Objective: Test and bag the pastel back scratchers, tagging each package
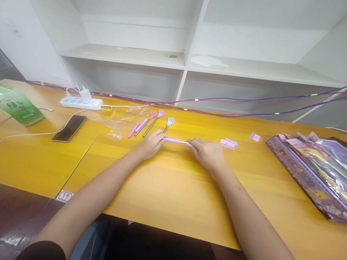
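My left hand (151, 143) and my right hand (206, 151) rest on the yellow table (166, 176) and together hold a thin purple stick with a metal rod (175, 141) stretched between them. The left fingers pinch the purple handle end; the right fingers close over the other end, hiding it. Just beyond lie three small claw-tipped sticks: a pink one (148, 120), a purple one (155, 122) and a blue one (168, 123). A crumpled clear plastic bag (121, 121) lies to their left.
A green drink bottle (12, 104) lies at the far left. A black phone (69, 128) on a white cable and a white power strip (81, 101) sit nearby. Small pink packets (229, 143) lie right of my hands. A purple packaged toy set (326, 174) fills the right side. White shelves stand behind.
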A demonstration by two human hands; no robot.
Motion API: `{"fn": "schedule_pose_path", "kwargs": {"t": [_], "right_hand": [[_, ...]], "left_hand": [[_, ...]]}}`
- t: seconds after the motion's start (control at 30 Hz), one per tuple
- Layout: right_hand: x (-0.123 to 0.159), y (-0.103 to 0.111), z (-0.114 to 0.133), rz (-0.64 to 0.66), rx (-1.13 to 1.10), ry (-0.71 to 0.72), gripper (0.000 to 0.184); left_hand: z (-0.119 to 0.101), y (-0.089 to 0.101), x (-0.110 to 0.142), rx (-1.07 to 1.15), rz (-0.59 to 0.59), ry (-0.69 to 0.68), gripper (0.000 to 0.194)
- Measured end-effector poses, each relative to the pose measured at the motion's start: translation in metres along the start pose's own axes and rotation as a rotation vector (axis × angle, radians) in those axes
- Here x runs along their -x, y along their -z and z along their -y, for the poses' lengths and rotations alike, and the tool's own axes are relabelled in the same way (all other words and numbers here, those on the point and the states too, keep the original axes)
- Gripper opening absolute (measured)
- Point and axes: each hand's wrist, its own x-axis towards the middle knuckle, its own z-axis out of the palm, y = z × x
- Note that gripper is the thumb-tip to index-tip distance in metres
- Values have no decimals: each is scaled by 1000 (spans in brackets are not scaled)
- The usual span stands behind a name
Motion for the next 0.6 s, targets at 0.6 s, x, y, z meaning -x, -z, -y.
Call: {"fn": "schedule_pose_path", "kwargs": {"t": [0.6], "right_hand": [[0,0,-42,-161,-284,132,43]], "left_hand": [[25,7,-5,-225,-127,-145,35]]}}
